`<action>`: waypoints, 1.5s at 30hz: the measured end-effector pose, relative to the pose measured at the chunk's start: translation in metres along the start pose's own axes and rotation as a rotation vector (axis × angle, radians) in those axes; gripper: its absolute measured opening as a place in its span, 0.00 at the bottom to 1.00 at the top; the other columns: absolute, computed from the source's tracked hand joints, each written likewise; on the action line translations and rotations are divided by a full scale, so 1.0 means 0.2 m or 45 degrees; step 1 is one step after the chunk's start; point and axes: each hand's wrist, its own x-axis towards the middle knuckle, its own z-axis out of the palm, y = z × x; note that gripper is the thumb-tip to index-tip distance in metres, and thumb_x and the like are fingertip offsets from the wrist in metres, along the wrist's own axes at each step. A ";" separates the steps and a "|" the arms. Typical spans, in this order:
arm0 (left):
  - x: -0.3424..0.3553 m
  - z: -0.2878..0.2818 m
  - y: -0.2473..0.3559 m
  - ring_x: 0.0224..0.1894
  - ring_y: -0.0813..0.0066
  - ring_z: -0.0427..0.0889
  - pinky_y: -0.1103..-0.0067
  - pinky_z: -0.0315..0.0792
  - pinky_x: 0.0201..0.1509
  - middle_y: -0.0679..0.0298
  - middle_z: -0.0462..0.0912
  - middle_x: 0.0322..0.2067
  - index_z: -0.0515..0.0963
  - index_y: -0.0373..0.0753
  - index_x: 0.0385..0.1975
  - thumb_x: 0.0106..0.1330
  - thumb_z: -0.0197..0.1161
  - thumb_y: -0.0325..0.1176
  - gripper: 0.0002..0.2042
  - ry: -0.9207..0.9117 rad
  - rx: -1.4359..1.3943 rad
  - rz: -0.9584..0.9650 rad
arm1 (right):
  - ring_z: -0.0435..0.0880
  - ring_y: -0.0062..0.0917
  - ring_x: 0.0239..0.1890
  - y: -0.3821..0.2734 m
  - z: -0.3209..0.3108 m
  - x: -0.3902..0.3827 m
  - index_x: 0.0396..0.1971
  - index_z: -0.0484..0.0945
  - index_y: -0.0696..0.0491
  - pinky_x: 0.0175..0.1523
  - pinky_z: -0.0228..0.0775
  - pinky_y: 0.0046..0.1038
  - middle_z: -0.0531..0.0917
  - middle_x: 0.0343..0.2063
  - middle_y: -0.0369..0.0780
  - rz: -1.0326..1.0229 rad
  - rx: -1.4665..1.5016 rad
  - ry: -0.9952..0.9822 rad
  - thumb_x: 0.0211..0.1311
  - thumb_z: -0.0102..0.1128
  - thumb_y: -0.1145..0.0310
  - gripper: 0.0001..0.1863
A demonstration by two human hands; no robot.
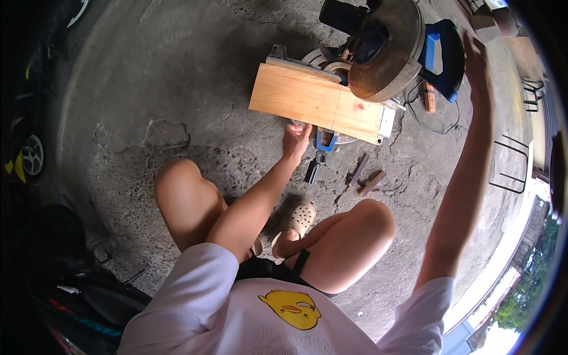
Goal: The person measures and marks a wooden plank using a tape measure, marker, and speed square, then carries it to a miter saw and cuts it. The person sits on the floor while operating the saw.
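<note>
A pale wooden board (296, 92) with a thin crosswise line lies on the miter saw's base (387, 124). My left hand (296, 135) is curled at the board's front edge, gripping it. The saw head (387, 56), with a rounded guard, is over the board's right part; its lowest edge overlaps the board in view, contact unclear. My right hand (476, 59) is raised beside the blue-and-black saw handle (444, 53), its fingers blurred and partly hidden. Below the board is a blue fitting (325, 139) with a black knob (312, 170).
Two short wood offcuts (371, 182) lie on the cracked concrete floor (130, 94) near my bent knees. An orange power strip (429, 97) with a cord is right of the saw. Black metal frames (509, 165) are at the right. Dark vehicles (65, 260) line the left.
</note>
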 end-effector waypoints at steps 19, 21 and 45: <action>-0.03 0.30 -0.06 0.37 0.64 0.86 0.70 0.79 0.44 0.51 0.86 0.34 0.78 0.29 0.39 0.69 0.70 0.39 0.17 0.244 -0.377 0.214 | 0.82 0.22 0.22 -0.10 0.05 0.01 0.37 0.82 0.51 0.31 0.79 0.25 0.84 0.25 0.35 0.656 0.137 -0.371 0.64 0.70 0.50 0.18; -0.05 0.29 -0.03 0.37 0.64 0.86 0.70 0.79 0.44 0.52 0.86 0.34 0.78 0.29 0.39 0.69 0.70 0.39 0.16 0.236 -0.326 0.220 | 0.82 0.23 0.22 -0.01 -0.02 -0.14 0.42 0.80 0.51 0.30 0.79 0.27 0.83 0.25 0.37 0.464 0.286 -0.482 0.67 0.68 0.55 0.16; -0.09 0.23 0.02 0.38 0.65 0.88 0.70 0.80 0.44 0.53 0.88 0.36 0.80 0.32 0.40 0.69 0.69 0.45 0.19 0.292 -0.248 0.096 | 0.79 0.23 0.28 0.00 0.29 -1.18 0.57 0.71 0.55 0.31 0.76 0.25 0.81 0.29 0.43 0.213 0.298 0.192 0.76 0.60 0.59 0.19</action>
